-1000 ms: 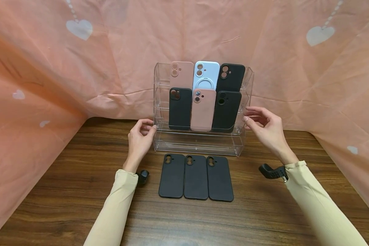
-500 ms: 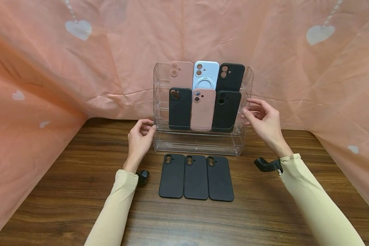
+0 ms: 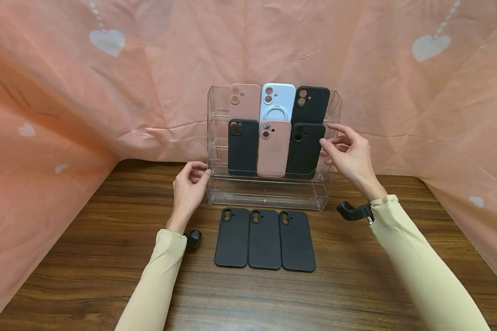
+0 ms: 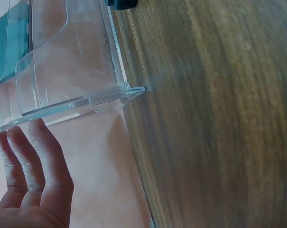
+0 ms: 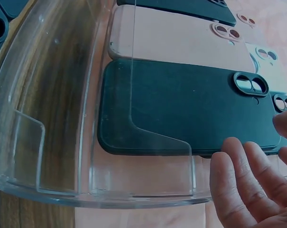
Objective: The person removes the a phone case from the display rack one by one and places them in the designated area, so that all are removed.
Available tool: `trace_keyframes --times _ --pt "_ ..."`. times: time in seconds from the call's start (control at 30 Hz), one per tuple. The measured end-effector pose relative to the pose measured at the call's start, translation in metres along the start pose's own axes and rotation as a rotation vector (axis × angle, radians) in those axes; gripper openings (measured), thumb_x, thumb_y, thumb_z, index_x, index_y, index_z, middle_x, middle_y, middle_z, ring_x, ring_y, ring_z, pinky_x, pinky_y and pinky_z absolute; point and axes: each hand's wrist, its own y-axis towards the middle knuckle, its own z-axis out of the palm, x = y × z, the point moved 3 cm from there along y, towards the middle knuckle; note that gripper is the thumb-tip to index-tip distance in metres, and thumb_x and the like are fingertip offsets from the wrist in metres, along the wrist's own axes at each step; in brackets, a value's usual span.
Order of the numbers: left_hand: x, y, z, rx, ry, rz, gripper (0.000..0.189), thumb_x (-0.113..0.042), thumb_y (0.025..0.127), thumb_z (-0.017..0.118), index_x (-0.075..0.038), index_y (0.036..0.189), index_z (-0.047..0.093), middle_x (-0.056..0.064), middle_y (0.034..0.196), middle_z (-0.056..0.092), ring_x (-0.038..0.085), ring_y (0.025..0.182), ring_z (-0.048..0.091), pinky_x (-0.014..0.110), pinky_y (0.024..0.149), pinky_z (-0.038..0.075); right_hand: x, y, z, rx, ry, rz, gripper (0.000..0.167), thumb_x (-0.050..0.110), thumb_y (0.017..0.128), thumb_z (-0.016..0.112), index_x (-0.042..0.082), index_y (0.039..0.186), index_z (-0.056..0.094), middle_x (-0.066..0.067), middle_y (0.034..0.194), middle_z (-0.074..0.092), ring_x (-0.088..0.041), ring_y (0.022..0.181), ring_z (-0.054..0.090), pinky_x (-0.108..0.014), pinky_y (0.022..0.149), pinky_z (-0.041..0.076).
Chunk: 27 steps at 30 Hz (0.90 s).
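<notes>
A clear tiered rack (image 3: 269, 192) holds phone cases upright. My left hand (image 3: 188, 187) has its fingertips at the rack's left side wall, and the left wrist view shows these slightly bent fingers (image 4: 50, 164) against the clear panel. My right hand (image 3: 353, 158) reaches in over the rack's right side. Its thumb and fingers are spread around the upper right edge of a black phone case (image 3: 306, 151) in the middle tier. Beside that case stand a pink case (image 3: 274, 149) and a dark case (image 3: 243, 147). Nothing is gripped in either hand.
Behind them stand a pink case (image 3: 248, 103), a white case with a ring (image 3: 278, 99) and a black case (image 3: 312, 103). Three black cases, including a middle one (image 3: 265, 243), lie on the wooden table (image 3: 107, 257) before the rack. Pink cloth (image 3: 170, 59) hangs behind.
My right hand has moved up and left, from the rack's right side to the right edge of the black case. My left hand has stayed at the rack's left side.
</notes>
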Motion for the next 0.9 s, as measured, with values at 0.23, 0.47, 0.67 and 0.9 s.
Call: trace_keyframes --times 0.23,0.47,0.67,0.9 --pt "0.000 0.000 0.000 0.001 -0.013 -0.001 0.017 -0.023 0.093 0.072 -0.013 0.108 0.071 0.010 0.090 0.074 0.006 0.066 0.064 0.019 0.058 0.050 0.003 0.004 0.002 0.028 -0.095 -0.020 0.049 0.025 0.097 0.069 0.023 0.145 0.059 0.005 0.087 0.064 -0.005 0.067 0.072 -0.026 0.058 0.059" --pt "0.000 0.000 0.000 -0.001 -0.021 0.002 0.016 -0.022 0.094 0.071 -0.013 0.108 0.071 0.009 0.090 0.073 0.007 0.067 0.063 0.020 0.058 0.049 0.005 0.000 0.003 0.012 -0.156 -0.112 0.046 0.017 0.096 0.070 0.020 0.141 0.061 -0.003 0.096 0.064 0.002 0.071 0.067 -0.017 0.056 0.055" --pt "0.000 0.000 0.000 -0.003 -0.030 0.004 0.016 -0.022 0.094 0.071 -0.014 0.108 0.071 0.009 0.090 0.073 0.005 0.066 0.063 0.020 0.056 0.050 0.003 -0.005 0.006 -0.023 -0.176 -0.213 0.049 0.009 0.094 0.071 0.016 0.141 0.059 -0.016 0.107 0.065 0.007 0.082 0.060 -0.010 0.068 0.047" --pt "0.000 -0.001 0.000 0.001 -0.033 0.002 0.016 -0.022 0.094 0.071 -0.014 0.108 0.071 0.009 0.090 0.073 0.007 0.067 0.064 0.020 0.057 0.051 -0.002 -0.010 0.010 -0.040 -0.114 -0.230 0.053 0.000 0.092 0.068 0.010 0.142 0.055 -0.020 0.110 0.067 0.003 0.087 0.059 -0.010 0.066 0.044"
